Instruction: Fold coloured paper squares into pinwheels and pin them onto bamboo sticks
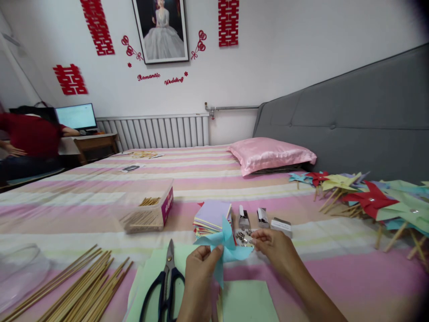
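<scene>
My left hand [202, 273] pinches a light blue paper pinwheel [228, 243] at its middle, its blades folded inward. Just right of it, my right hand [273, 246] has thumb and fingers pressed together at a scatter of small metal pins [241, 237]; whatever is between the fingertips is too small to make out. Behind the pinwheel lies a stack of coloured paper squares [212, 213], lilac on top. Dark-handled scissors [166, 281] rest on pale green paper [147, 277] left of my left hand. Another pale green sheet [248, 302] lies below the pinwheel.
Bamboo sticks [87, 290] lie at front left, near a clear plastic box [157, 210] holding shorter sticks. Small boxes [263, 218] stand behind the pins. Finished pinwheels [372, 199] crowd the right side. A pink pillow [268, 154] lies farther back; a person [31, 138] sits far left.
</scene>
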Available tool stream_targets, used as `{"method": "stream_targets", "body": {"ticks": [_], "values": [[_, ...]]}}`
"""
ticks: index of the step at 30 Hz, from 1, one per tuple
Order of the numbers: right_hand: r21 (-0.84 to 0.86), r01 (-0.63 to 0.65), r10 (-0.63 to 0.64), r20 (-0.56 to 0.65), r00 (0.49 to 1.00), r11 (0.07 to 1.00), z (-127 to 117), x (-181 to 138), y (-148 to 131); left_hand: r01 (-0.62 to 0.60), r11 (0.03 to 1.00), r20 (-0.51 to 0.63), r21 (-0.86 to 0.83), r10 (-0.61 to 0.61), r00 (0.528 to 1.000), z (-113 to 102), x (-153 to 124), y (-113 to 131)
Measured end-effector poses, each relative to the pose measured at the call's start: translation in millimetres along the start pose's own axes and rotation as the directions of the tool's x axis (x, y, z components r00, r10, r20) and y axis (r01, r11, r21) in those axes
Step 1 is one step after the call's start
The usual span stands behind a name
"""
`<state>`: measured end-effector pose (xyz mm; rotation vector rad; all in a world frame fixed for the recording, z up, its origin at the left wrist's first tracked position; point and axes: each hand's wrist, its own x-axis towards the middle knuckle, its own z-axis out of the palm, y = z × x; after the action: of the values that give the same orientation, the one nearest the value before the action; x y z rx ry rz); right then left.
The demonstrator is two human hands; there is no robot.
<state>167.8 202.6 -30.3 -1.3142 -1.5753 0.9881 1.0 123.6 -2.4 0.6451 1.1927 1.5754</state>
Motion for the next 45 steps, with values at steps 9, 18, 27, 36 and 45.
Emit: {"method": "stream_targets", "body": {"ticks": [9,18,27,36,45], "values": [[0.095,0.028,-0.024,-0.039,0.999,0.995,-6,-7,-25,-0.012,1.0,-0.022,0.024,0.013,1.0,-2,2,-2],[0.132,0.161,-0.179,0.142,0.974,0.978,-3,-46,-75,-0.037,0.999,-0.049,0.033,0.038,0.998,3,-5,5],[-0.114,0.393,-0.368,0.193,0.91,0.912,17,-53,-72,0.112,0.982,0.133,-0.155,-0.091,0.987,5,-7,7],[-0.133,0.397,-0.371,0.183,0.91,0.908,12,-49,-70,0.199,0.949,0.23,-0.246,-0.142,0.963,3,-7,9],[-0.191,0.464,-0.44,0.156,0.885,0.865,12,-49,-69,0.229,0.937,0.292,-0.263,-0.149,0.945,6,-10,13]]}}
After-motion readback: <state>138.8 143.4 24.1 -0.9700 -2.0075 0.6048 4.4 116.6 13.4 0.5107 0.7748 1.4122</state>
